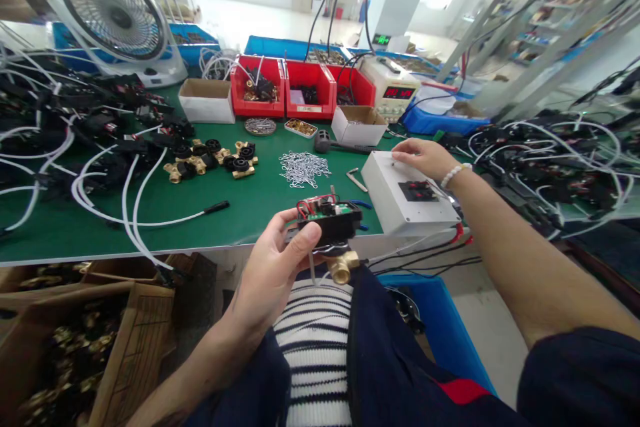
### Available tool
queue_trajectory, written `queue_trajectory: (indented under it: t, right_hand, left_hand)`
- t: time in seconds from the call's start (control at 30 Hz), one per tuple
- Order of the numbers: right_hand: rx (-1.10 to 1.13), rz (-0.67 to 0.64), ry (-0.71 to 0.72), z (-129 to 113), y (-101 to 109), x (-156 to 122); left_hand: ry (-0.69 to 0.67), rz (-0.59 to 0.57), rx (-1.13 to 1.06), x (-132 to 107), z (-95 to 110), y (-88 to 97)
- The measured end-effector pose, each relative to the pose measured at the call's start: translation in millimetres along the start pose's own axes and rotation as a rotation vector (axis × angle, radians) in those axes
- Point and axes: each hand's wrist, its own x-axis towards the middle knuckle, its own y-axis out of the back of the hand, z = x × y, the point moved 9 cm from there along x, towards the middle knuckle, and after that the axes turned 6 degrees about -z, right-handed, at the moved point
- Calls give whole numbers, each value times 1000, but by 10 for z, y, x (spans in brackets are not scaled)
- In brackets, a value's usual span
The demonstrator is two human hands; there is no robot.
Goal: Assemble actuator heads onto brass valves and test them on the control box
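My left hand (275, 257) grips a motorized brass valve (336, 227) above my lap, thumb along its side. The valve's black housing is uncovered on top and shows a green circuit board with red wires; its brass body hangs below. On the bench at right, my right hand (423, 157) rests at the far edge of a white control box (395, 203), fingertips drawn together at a small metal part too small to name. A black switch panel (420, 191) is set into the box's top. A bent hex key (357, 180) lies beside the box.
A pile of metal clips (304, 168) lies mid-bench, with brass valve bodies (215, 157) to its left. Behind stand red bins (310, 110), a power supply (390, 88) and a fan (117, 13). Cabled black units crowd both sides. A blue crate (460, 327) sits below.
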Motion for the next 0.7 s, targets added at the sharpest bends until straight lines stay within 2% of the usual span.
queue_trajectory:
  t: [0.1,0.17,0.23,0.27,0.33,0.4,0.47,0.53,0.7]
  right_hand:
    - [-61,91,155,-413,35,-264]
    - [-58,32,264,-716,-198,-533]
    - [-181,-94,325,-940,-600,-803]
    - [-272,-141,316,-989,-802,-911]
    - [-443,-188,196,-946,-1118,-1038]
    - [-558,-199,80,-861,-1299,-1091]
    - [-602,-197,55,-833,-1382,-1101]
    - [-572,-187,88,-849,-1388,-1094]
    - [-50,-159,76,-848,-1198,-1095]
  left_hand:
    - [-57,121,-20,79,-11,228]
    - [-64,153,-51,115,-49,320]
    - [-67,145,-80,129,-72,345]
    - [-70,135,-89,126,-73,339]
    - [-72,116,-96,108,-61,309]
    - [-68,104,-93,85,-43,273]
    - [-64,94,-86,67,-27,244]
    - [-66,91,-79,56,-12,229]
    - [-60,98,-69,41,-4,230]
